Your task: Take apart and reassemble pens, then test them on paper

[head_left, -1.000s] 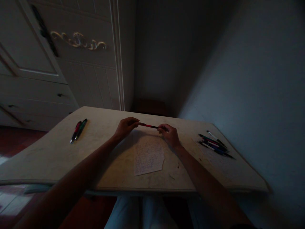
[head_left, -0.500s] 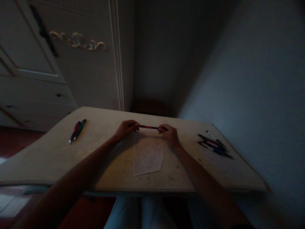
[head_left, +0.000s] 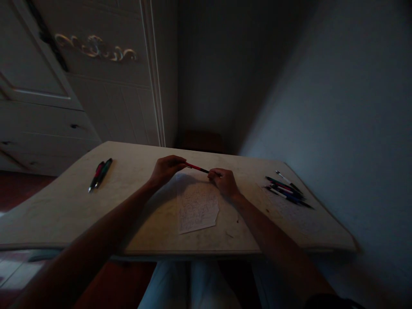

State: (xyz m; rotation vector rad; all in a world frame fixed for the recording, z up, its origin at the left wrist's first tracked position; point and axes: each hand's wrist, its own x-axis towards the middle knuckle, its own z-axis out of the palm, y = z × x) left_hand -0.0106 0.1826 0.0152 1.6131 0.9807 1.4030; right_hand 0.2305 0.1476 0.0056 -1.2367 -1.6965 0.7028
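Observation:
A red and black pen [head_left: 198,168] is held between my two hands above the far half of the table. My left hand [head_left: 165,170] pinches its left, higher end. At the lower right end, the fingers of my right hand [head_left: 224,180] are closed around it. The pen slants down from left to right. Just below, a torn sheet of paper [head_left: 198,210] with handwriting lies on the tabletop, its upper part in the shadow of my hands.
On the table [head_left: 138,229], a red pen [head_left: 96,176] and a green pen [head_left: 104,172] lie at the left. Several pens [head_left: 288,192] are piled at the right over another written sheet [head_left: 294,216]. A white cupboard [head_left: 109,103] stands behind left; a wall [head_left: 354,128] borders the right.
The pen has gone from nearly level to slanted, its left end raised with my left hand. More of its red part shows now. The view has shifted slightly.

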